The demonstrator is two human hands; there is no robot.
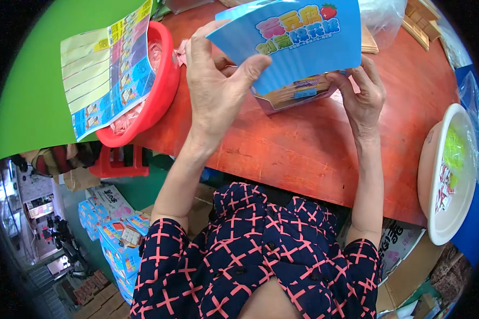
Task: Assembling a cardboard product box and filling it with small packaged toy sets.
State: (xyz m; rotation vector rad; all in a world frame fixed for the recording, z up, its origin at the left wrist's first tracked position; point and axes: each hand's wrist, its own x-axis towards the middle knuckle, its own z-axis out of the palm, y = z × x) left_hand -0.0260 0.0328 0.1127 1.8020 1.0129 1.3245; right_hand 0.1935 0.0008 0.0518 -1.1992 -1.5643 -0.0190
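Observation:
In front of me on the red table stands a small cardboard box [269,103] with its blue printed lid flap [303,50] raised. Colourful lettering and a strawberry picture cover the flap. Flat wood-coloured pieces [287,94] and a small packet with a blue label [305,93] show inside. My left hand [213,77] is at the box's left side, its thumb against the flap's edge and its fingers partly behind it. On the right, my right hand [364,98] pinches the box's upper right edge between thumb and fingers.
Left on the table [282,143] stands a red basin [170,90] of pinkish packets, with printed sheets [106,69] across it. At far right is a white basin [452,223] with green and red-white items. Wooden pieces [423,24] lie behind; blue boxes [120,250] are stacked low left.

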